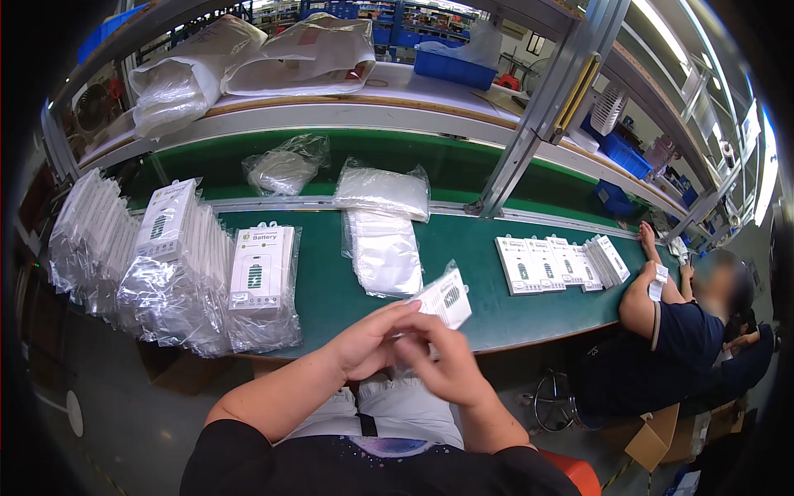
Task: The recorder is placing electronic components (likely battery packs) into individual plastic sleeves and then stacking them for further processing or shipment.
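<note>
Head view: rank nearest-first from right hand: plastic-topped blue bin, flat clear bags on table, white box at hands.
From right hand:
1. White box: just ahead.
2. Flat clear bags: ahead, slightly left.
3. Blue bin: back shelf.

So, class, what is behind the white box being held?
Green benchtop shows beyond the white box. The patch directly behind is covered, and the left hand and right hand hide the box's lower part.
</note>
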The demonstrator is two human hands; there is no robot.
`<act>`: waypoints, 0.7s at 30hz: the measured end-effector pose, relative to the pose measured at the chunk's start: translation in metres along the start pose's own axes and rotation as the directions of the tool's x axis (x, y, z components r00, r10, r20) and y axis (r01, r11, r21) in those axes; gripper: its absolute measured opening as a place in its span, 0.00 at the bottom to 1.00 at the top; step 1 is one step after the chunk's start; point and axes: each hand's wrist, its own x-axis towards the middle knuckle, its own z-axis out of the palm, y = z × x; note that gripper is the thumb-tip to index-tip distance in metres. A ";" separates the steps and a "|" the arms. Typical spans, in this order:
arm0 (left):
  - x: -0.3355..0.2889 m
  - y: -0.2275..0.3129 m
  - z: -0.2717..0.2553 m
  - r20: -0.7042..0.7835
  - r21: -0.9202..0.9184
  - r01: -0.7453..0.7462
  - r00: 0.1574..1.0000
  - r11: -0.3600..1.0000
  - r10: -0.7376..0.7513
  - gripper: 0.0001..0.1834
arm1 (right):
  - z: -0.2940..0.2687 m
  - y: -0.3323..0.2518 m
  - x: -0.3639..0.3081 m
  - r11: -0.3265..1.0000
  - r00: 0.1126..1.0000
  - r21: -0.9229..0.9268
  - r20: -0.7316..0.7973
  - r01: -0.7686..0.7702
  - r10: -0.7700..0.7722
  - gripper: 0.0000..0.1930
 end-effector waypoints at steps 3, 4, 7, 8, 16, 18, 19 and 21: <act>-0.011 0.011 -0.003 -0.023 0.062 -0.156 0.987 0.986 0.157 0.17 | -0.001 0.000 0.005 0.988 0.987 0.011 0.047 0.155 -0.155 0.25; -0.012 0.015 -0.002 -0.118 0.123 -0.233 0.962 0.965 0.247 0.20 | -0.004 0.003 0.007 0.986 0.986 0.037 0.022 0.164 -0.165 0.25; -0.036 0.033 -0.004 -0.222 0.442 -0.488 0.754 0.753 0.619 0.23 | -0.022 0.025 0.017 0.992 0.976 -0.053 -0.176 0.118 -0.126 0.23; -0.048 0.041 -0.007 -0.221 0.557 -0.492 0.689 0.669 0.691 0.23 | -0.035 0.036 0.022 0.988 0.957 -0.145 -0.271 0.062 -0.100 0.21; -0.103 0.060 -0.030 -0.074 0.818 0.485 0.622 -0.310 0.780 0.31 | -0.163 0.152 0.036 0.403 0.800 -0.716 -0.596 -0.569 0.069 0.40; -0.105 0.056 -0.040 -0.053 0.757 0.530 0.634 -0.384 0.771 0.33 | -0.156 0.165 0.031 0.278 0.776 -0.726 -0.569 -0.630 0.272 0.43; -0.103 0.054 -0.041 -0.035 0.691 0.563 0.651 -0.452 0.758 0.35 | -0.146 0.166 0.028 0.179 0.779 -0.771 -0.544 -0.611 0.311 0.44; -0.098 0.056 -0.032 -0.038 0.703 0.562 0.641 -0.435 0.767 0.35 | -0.139 0.160 0.022 0.262 0.792 -0.765 -0.480 -0.588 0.377 0.41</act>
